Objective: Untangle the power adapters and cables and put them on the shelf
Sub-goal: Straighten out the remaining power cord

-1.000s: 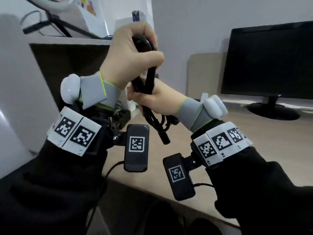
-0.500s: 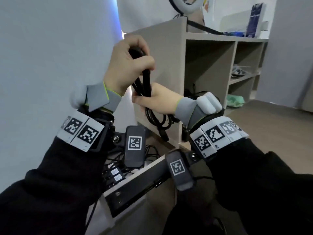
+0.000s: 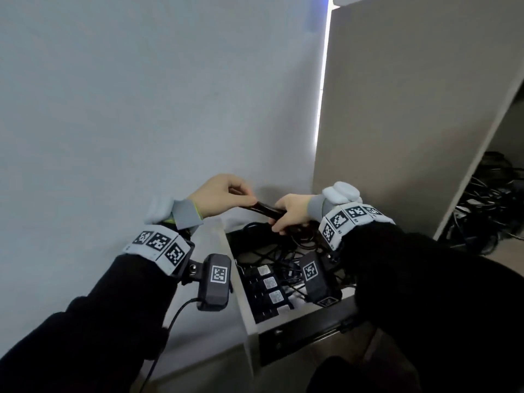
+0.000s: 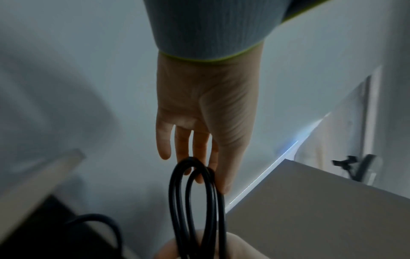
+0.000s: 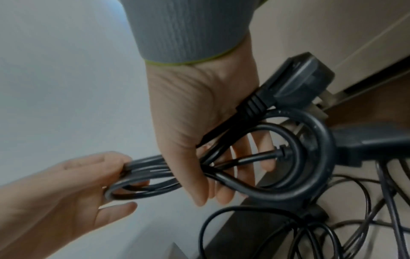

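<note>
The coiled power cable (image 3: 262, 209) hangs between both hands, above the back edge of the open drawer (image 3: 249, 302) full of cables and adapters. If it dips, its loops could snag that tangle or spring apart. The left hand (image 3: 218, 198) pinches the loop end with curled fingers (image 5: 115, 161); the right hand (image 3: 289, 212) has its fingers curled round the middle, the plug (image 5: 295, 82) beside the wrist.

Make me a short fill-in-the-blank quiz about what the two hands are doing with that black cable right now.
1. The coiled black cable is held by ____ hands.
2. The right hand grips the coil beside its black ____.
3. The left hand pinches the coil's looped ____.
4. Below the hands, the open drawer holds more tangled ____.

Missing words: both; plug; end; cables
</note>
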`<state>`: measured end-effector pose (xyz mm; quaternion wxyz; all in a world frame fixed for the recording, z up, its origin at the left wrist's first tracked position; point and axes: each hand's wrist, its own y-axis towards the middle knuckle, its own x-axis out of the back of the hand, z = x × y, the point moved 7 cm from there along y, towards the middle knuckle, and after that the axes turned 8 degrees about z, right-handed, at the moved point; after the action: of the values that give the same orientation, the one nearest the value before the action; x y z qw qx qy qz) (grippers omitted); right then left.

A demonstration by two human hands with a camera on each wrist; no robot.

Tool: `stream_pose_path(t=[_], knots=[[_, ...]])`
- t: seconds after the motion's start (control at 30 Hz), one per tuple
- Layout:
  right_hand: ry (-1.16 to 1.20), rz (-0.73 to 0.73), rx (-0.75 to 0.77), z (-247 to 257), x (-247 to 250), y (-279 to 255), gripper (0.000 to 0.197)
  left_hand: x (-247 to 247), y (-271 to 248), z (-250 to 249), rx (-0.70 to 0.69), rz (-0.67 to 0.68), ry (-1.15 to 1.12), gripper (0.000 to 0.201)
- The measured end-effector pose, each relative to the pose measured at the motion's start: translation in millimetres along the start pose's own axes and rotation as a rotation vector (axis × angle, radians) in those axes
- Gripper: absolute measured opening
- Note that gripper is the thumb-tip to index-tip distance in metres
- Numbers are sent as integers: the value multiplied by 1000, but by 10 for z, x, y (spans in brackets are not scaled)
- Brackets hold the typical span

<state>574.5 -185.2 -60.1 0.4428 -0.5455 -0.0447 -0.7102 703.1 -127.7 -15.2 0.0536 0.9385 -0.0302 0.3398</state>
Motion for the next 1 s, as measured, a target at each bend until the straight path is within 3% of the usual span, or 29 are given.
stream_pose_path(t=[0.17, 0.3, 0.43, 0.5, 0.63, 0.8, 1.0], knots=[[-59, 43, -63, -54, -171, 398, 44, -132, -36, 517, 137, 73, 52, 16], [-44, 147, -89, -95, -392, 595, 42, -218, -79, 793, 190, 138, 128, 20], [23, 182, -90, -96, -424, 617, 44, -94, -161, 872, 218, -31, 166, 5], [19, 185, -92, -89, -407, 604, 57, -18, -218, 920, 274, -84, 233, 16], [-26, 129, -88, -65, -326, 534, 74, -91, -322, 1062, 450, 25, 99, 34], [-4, 119, -85, -83, -264, 374, 75, -255, -325, 962, 495, 72, 73, 62], [61, 42, -76, -201, -105, 105, 60, -465, -283, 769, 475, 135, 43, 66]])
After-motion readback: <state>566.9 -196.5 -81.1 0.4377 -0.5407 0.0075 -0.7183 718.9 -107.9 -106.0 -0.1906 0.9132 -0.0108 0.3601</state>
